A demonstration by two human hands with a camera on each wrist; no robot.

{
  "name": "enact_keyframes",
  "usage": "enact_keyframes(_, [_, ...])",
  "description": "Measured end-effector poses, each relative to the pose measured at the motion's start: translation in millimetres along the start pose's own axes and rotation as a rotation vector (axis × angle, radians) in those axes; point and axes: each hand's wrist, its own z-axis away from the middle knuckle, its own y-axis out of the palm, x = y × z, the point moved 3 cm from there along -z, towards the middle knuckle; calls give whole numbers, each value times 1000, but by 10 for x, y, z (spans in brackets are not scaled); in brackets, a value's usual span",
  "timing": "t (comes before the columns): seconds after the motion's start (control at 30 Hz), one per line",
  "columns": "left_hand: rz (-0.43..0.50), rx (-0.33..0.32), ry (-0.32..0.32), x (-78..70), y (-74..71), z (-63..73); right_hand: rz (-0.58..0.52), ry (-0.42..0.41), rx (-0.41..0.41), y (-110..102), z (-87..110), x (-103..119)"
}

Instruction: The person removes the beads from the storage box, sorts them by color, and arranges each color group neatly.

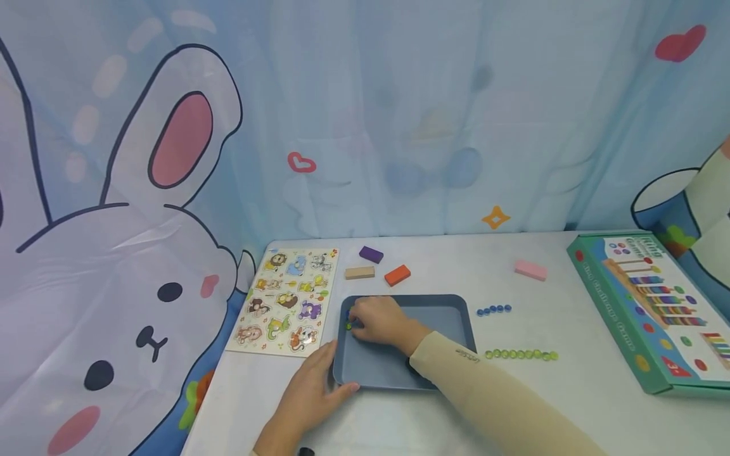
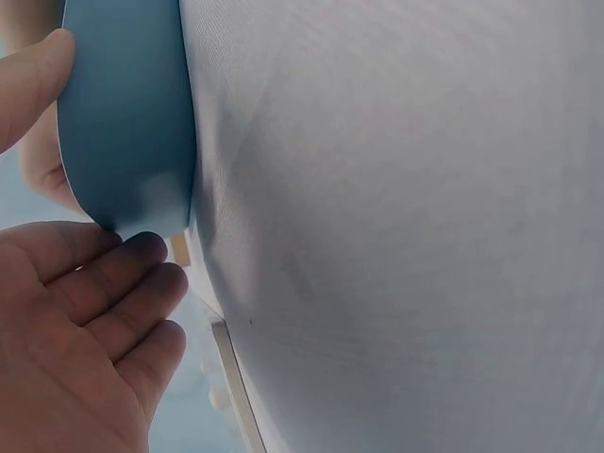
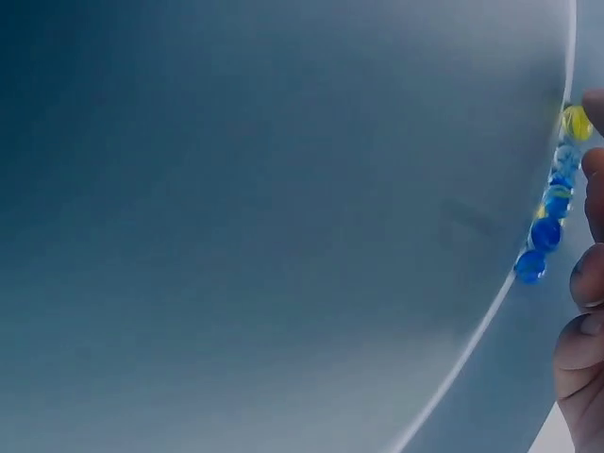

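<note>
Standing before a rabbit-print curtain (image 1: pixel 365 95), a white table (image 1: pixel 450 266) bears a tray (image 1: pixel 379 367).

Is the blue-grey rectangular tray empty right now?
Not empty: the right wrist view shows shiny round blue and yellow marbles lined up inside the tray, against its wall.

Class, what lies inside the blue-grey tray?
Inside the tray, blue and yellowish marbles sit in a row along one side, beside the right hand. That hand and the sleeve cover part of the tray; anything beneath cannot be seen.
</note>
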Motion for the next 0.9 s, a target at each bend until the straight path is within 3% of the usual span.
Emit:
enact_keyframes(0.6, [6,0,14,-8,27,-42,-35,1,43,21,1,69])
enact_keyframes(0.9, [-3,8,-1,40,34,-24,-110,21,-39,-200,171,103])
